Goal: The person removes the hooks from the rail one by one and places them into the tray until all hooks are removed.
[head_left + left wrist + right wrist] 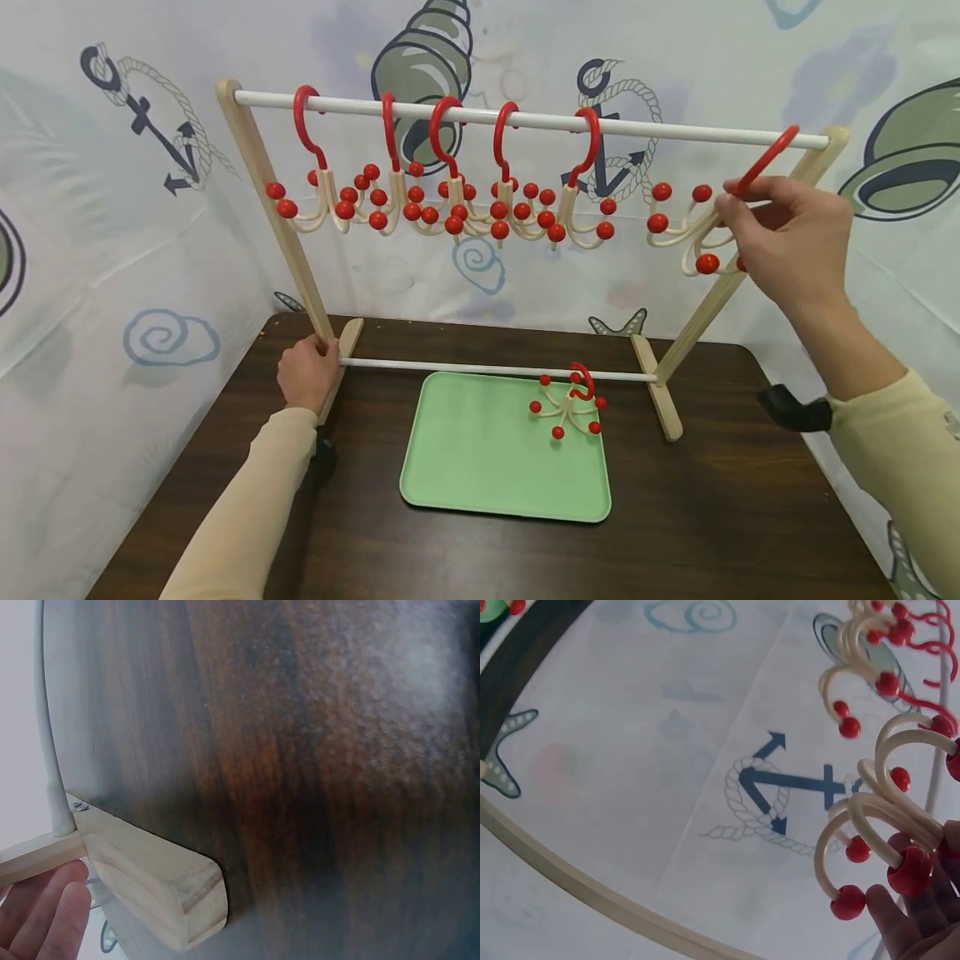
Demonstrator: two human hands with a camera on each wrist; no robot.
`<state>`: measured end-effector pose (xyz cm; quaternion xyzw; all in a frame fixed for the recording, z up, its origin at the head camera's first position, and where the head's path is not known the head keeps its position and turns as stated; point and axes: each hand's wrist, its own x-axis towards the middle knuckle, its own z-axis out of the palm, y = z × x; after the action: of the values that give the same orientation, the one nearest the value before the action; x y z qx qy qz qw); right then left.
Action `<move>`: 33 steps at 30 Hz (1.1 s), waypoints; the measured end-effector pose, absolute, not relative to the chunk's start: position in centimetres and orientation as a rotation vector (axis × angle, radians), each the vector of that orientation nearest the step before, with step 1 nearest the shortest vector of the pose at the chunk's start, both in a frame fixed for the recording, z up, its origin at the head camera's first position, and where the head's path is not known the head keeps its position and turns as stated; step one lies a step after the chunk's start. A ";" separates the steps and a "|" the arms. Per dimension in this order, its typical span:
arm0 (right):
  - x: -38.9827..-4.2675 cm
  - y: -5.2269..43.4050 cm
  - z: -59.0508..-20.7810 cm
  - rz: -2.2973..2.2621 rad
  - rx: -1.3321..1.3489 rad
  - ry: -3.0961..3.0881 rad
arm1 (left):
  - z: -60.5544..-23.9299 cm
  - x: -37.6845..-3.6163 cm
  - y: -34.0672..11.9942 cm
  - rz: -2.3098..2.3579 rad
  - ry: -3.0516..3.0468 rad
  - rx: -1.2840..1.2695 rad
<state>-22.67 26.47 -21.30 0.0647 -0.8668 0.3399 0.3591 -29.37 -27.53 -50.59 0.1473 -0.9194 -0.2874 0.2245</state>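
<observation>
You are, in my judgement, at the step of hooking a hanger on or off the rail; from one moment I cannot tell which. Your R hand (798,242) pinches the held hanger (703,225) by its red hook, w/ thumb and fingers, near the R end of the top bar (675,131). The hook crosses in front of the bar; whether it is engaged, I cannot tell. Your L hand (307,372) is clamped on the left post (288,242) of the rack, low down, just beside where the lower bar (465,367) meets it. So the two hands are well apart, each w/ own job.

Five other hangers (454,192) hang on the bar, and one loose hanger (570,404) lies at the upper R corner of the green tray (495,458) on the desk (487,558).

If you are hanging, the next move prob. calls for bringing the hook opening over the bar, then lowering before release; if removing, lift it free first. Either way the L hand should steady the rack, b/c a pull at the top could tip it.

Re: text: no brand or label is readable. A small mark (952,423) shows on your R sleeve (885,442) at the pic. edge, illegible.
</observation>
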 end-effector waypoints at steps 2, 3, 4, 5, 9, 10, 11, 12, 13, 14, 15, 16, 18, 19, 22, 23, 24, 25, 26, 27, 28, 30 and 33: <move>-21.3 26.6 -22.5 0.892 0.197 -2.241 | -50.5 -29.3 -27.6 -0.793 -2.536 0.406; -20.7 26.6 -23.2 0.906 0.224 -2.242 | -50.5 -29.2 -27.7 -0.794 -2.536 0.406; -20.2 26.6 -24.0 0.916 0.248 -2.248 | -50.5 -29.2 -27.7 -0.796 -2.537 0.409; -19.7 26.6 -24.9 0.932 0.277 -2.257 | -50.5 -29.2 -27.7 -0.798 -2.540 0.413; -18.2 26.6 -29.4 0.975 0.384 -2.299 | -50.5 -29.1 -27.8 -0.802 -2.540 0.430; -17.9 26.6 -30.7 0.974 0.413 -2.304 | -50.6 -29.1 -27.8 -0.802 -2.541 0.433; -17.6 26.5 -32.0 0.965 0.447 -2.307 | -50.6 -29.2 -27.8 -0.801 -2.541 0.434; -17.2 26.4 -33.3 0.953 0.483 -2.308 | -50.6 -29.2 -27.8 -0.799 -2.542 0.435; -16.9 26.2 -34.6 0.946 0.523 -2.304 | -50.6 -29.3 -27.7 -0.800 -2.543 0.437; -16.5 26.0 -35.9 0.935 0.554 -2.305 | -50.6 -29.3 -27.6 -0.799 -2.544 0.438; -16.2 25.8 -37.1 0.919 0.586 -2.308 | -50.6 -29.4 -27.6 -0.797 -2.544 0.438; -15.9 25.5 -38.3 0.914 0.612 -2.318 | -50.6 -29.5 -27.5 -0.794 -2.543 0.438; -15.4 24.9 -40.5 0.940 0.649 -2.348 | -50.6 -29.6 -27.4 -0.790 -2.538 0.433; -15.3 24.6 -41.5 0.953 0.653 -2.363 | -50.7 -29.7 -27.4 -0.789 -2.534 0.430; -15.0 23.7 -43.8 1.006 0.660 -2.405 | -50.7 -29.7 -27.5 -0.779 -2.532 0.431; -14.9 23.4 -44.4 1.010 0.652 -2.418 | -50.8 -29.7 -27.5 -0.778 -2.532 0.432; -14.9 23.1 -45.0 1.013 0.640 -2.430 | -50.9 -29.7 -27.5 -0.777 -2.532 0.434; -14.8 22.9 -45.4 1.017 0.624 -2.441 | -50.9 -29.7 -27.5 -0.778 -2.533 0.437; -14.8 22.6 -45.9 1.018 0.612 -2.450 | -51.0 -29.7 -27.5 -0.777 -2.534 0.441; -14.7 22.4 -46.2 1.000 0.591 -2.461 | -51.0 -29.7 -27.5 -0.777 -2.533 0.441; -14.6 22.2 -46.6 0.986 0.574 -2.468 | -51.0 -29.7 -27.5 -0.780 -2.529 0.440; -14.4 21.7 -47.2 0.954 0.545 -2.472 | -51.0 -29.7 -27.4 -0.785 -2.526 0.435; -14.1 21.1 -48.2 0.921 0.486 -2.470 | -50.7 -29.6 -27.4 -0.788 -2.520 0.434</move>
<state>-14.08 21.08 -48.18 0.1765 -0.8971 0.3343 0.2285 -29.63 -27.39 -50.73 0.1578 -0.9163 -0.2867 0.2308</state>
